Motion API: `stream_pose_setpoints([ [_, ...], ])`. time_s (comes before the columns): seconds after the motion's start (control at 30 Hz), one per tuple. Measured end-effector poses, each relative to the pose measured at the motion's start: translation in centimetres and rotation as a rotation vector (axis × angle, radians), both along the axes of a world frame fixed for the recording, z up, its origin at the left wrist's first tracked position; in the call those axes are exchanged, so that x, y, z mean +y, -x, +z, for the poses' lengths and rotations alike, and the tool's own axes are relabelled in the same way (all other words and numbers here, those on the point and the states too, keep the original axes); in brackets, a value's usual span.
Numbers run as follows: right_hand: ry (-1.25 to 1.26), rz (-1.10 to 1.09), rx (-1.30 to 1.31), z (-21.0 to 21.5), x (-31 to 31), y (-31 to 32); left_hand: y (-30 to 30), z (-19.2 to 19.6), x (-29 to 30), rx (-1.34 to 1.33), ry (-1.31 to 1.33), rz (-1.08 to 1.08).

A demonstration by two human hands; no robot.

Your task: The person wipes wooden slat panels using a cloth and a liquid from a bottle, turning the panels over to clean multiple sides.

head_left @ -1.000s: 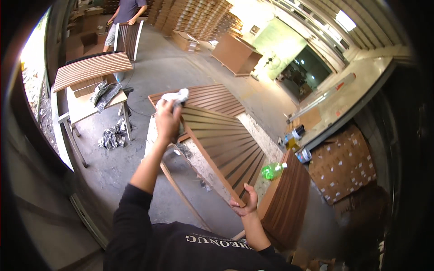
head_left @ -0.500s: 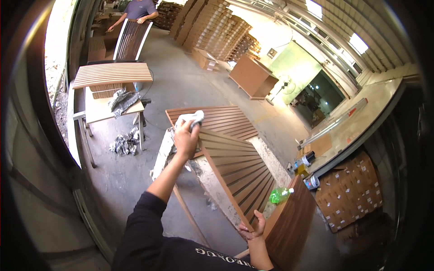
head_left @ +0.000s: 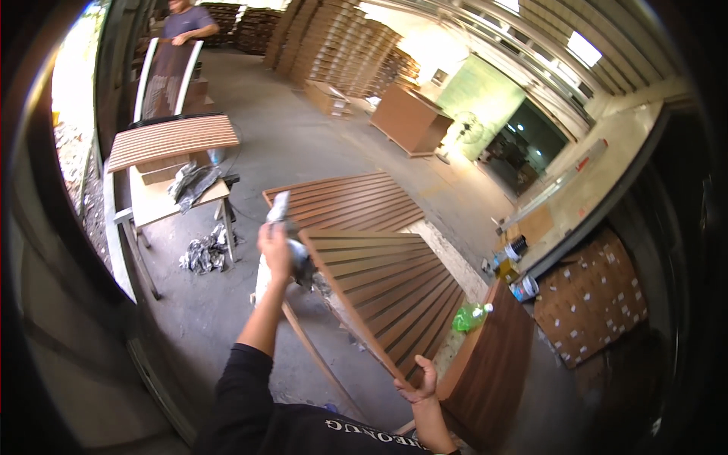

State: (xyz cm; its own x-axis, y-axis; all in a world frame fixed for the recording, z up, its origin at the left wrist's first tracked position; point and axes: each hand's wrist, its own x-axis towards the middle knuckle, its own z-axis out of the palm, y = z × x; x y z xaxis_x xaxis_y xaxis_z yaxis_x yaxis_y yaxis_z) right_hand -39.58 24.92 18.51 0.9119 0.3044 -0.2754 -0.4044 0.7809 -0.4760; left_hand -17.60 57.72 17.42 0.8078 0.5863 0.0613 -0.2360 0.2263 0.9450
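My left hand (head_left: 274, 252) is closed around a pale cloth (head_left: 280, 206), beside the far left corner of a brown slatted wooden panel (head_left: 383, 284). My right hand (head_left: 422, 384) grips that panel's near corner, with the thumb on the top side and the fingers around the edge. The panel is tilted and rests across a worn whitish support (head_left: 453, 254). Behind it lies another slatted panel (head_left: 341, 196). A green plastic bottle (head_left: 470, 317) lies just right of the held panel, next to a dark brown wooden board (head_left: 489, 364).
A co-worker (head_left: 188, 23) stands far left behind an upright slatted panel (head_left: 165, 76). A small table (head_left: 152, 208) at left carries another panel and crumpled plastic. Cans and tubs (head_left: 523, 287) sit by the long bench (head_left: 607, 182) at right. Boxes (head_left: 334, 49) are stacked behind.
My left hand with the cloth has moved left and toward me, off the panel's far corner. My right hand keeps its hold. The view has shifted slightly.
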Motion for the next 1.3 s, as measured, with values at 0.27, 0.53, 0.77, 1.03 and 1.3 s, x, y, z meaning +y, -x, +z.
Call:
stream_pose_setpoints([
  [0.27, 0.163, -0.146, 0.041, -7.6, 2.2, 2.3, 3.8, -4.7, -2.9, -0.022, 0.470, -0.662],
  [0.53, 0.715, 0.114, 0.260, -11.6, 7.7, 1.5, 3.4, -1.3, 1.1, -0.105, 0.137, -0.556],
  [0.77, 1.275, -0.048, -0.546, -8.6, -5.4, -6.8, 5.4, 2.4, 2.5, -0.143, -0.069, -0.546],
  [1.03, 1.216, -1.192, -0.580, -3.5, -42.8, -26.8, 7.3, 4.7, 1.0, -0.187, -0.298, -0.631],
  [1.3, 0.730, -0.745, -0.358, 4.6, -41.0, -39.5, 13.7, 8.4, 0.2, 0.140, -0.380, -0.163],
])
